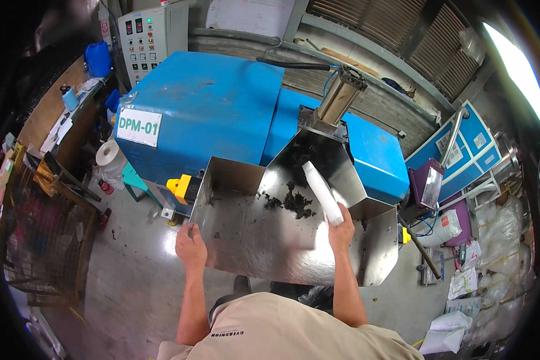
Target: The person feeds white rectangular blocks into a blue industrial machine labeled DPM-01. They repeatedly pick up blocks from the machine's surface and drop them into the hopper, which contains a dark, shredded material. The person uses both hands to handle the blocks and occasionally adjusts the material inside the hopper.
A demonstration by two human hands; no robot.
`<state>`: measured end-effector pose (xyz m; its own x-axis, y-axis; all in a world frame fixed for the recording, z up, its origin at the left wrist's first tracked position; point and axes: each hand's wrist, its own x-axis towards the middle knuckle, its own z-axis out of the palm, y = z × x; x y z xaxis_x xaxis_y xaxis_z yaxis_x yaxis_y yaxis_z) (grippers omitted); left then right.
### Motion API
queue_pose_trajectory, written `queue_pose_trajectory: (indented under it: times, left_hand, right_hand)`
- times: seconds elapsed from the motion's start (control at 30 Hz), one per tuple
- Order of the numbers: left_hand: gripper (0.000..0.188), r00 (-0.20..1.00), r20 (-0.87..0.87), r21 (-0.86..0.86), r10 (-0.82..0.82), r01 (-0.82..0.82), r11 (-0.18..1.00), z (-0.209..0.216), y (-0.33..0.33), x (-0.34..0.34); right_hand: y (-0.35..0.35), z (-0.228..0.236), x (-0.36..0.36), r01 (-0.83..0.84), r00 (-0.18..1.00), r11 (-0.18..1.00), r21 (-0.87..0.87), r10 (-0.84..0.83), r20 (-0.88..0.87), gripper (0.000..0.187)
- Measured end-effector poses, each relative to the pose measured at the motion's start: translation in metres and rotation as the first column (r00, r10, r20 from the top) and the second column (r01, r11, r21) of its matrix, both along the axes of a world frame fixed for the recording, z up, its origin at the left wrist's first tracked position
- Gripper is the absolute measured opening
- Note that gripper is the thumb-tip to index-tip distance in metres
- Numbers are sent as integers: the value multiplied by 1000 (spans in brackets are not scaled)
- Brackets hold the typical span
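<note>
Steel hopper (246,240): dark scraps (294,201) inside. My right hand (341,228) grasps white rod (321,192), pointing far-left into it. My left hand (190,245) grips near-left rim.

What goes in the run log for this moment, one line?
left hand: grips hopper edge | right hand: holds white rod, tip in dark scraps | blue machine behind

An industrial workshop is shown. A large blue sheet-metal machine (222,114) with a shiny steel feed hopper (264,240) is seen just beyond the fingers; a grey control cabinet with buttons (147,36) is set farther back, and white filled plastic sacks (462,282) are piled right of the fingers on bare concrete floor (132,282).
</note>
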<state>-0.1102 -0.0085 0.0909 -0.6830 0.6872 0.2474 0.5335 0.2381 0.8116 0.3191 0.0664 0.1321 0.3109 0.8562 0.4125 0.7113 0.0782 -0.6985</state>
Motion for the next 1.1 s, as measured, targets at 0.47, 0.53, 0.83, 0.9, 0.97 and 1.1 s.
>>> queue_pose_trajectory:
  times: [0.47, 0.53, 0.83, 0.9, 0.97, 1.1]
  left_hand:
    - [32, 1000, -26, -44, -5, 4, 999, 2, 1, 1]
    - [35, 999, -33, -74, 7, -10, 997, 5, 1, 3]
    - [40, 1000, -28, -72, 5, -7, 997, 5, 1, 3]
    - [40, 999, -39, -87, 2, -5, 996, 5, 2, 3]
    - [40, 999, -42, -85, 7, -10, 996, 3, 1, 2]
    - [40, 1000, -8, -96, 2, -3, 995, 11, 1, 3]
  right_hand:
    - [75, 45, 4, -86, 961, 996, -31, 91, 261, 53]
    - [81, 43, 4, -78, 955, 997, -12, 79, 287, 53]
    - [101, 40, -12, -24, 957, 1000, 4, 22, 289, 51]
    - [107, 39, -12, -23, 955, 1000, 0, 22, 295, 53]
    - [112, 42, -14, -25, 952, 1000, 5, 22, 306, 54]
    - [119, 48, -15, -3, 955, 1000, -7, 5, 297, 54]
